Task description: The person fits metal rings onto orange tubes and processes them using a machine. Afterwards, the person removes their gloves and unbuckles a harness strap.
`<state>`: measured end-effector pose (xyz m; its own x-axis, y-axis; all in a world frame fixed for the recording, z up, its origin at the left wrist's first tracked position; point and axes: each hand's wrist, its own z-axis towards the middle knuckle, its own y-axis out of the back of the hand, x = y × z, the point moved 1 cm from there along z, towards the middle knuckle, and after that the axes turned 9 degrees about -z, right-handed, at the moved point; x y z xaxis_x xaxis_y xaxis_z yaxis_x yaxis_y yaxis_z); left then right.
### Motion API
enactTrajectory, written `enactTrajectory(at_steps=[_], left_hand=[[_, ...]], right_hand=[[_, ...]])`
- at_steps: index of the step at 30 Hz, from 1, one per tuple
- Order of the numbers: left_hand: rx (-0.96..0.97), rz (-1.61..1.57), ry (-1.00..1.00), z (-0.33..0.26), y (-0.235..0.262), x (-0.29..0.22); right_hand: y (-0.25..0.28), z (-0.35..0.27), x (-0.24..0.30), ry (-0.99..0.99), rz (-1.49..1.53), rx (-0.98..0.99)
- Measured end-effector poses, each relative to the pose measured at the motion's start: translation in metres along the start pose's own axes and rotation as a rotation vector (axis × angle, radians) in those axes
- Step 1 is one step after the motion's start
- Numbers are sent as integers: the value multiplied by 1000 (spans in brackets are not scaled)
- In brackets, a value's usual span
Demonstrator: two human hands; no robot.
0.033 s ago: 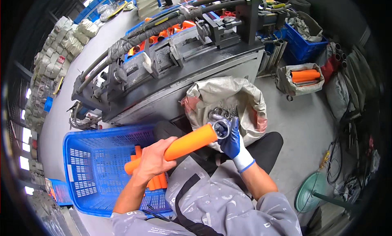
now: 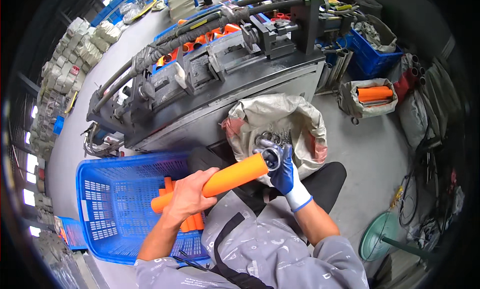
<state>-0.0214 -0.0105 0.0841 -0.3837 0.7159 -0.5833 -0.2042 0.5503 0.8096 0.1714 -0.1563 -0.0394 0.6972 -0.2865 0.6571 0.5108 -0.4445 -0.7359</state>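
While the bare left hand (image 2: 189, 195) wraps closed around the middle of an orange tube (image 2: 220, 181), the tube slants up to the right across the person's lap, its lower end over the rim of the blue basket (image 2: 107, 209) and its upper end meeting a metal ring (image 2: 271, 158). The right hand (image 2: 285, 175), in a blue and white glove, is curled shut on that ring and holds it against the tube's end. More orange tubes (image 2: 192, 221) lie in the basket's near corner, just under the left hand. Right behind the ring an open grey sack (image 2: 300, 124) holds more metal rings (image 2: 272, 138), touching distance from the gloved fingers. The grey machine (image 2: 210, 99) walls off the space ahead, its lower edge close above the basket and the sack. Bare concrete floor (image 2: 370, 159) lies open to the right, as far as a small bag of orange tubes (image 2: 372, 95) and a green round stand (image 2: 380, 239).
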Motion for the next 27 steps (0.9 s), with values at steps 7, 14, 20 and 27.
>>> enactTrajectory(at_steps=[7, 14, 20, 27], left_hand=[[83, 13, 59, 18, -10, 11], [26, -92, 26, 20, -13, 29], [124, -90, 62, 26, -17, 32], [114, -116, 79, 23, -23, 38]], right_hand=[[-5, 3, 10, 274, -735, 111], [30, 17, 5, 52, 52, -145], [23, 14, -11, 152, -330, -187], [-3, 5, 7, 204, -881, 144]])
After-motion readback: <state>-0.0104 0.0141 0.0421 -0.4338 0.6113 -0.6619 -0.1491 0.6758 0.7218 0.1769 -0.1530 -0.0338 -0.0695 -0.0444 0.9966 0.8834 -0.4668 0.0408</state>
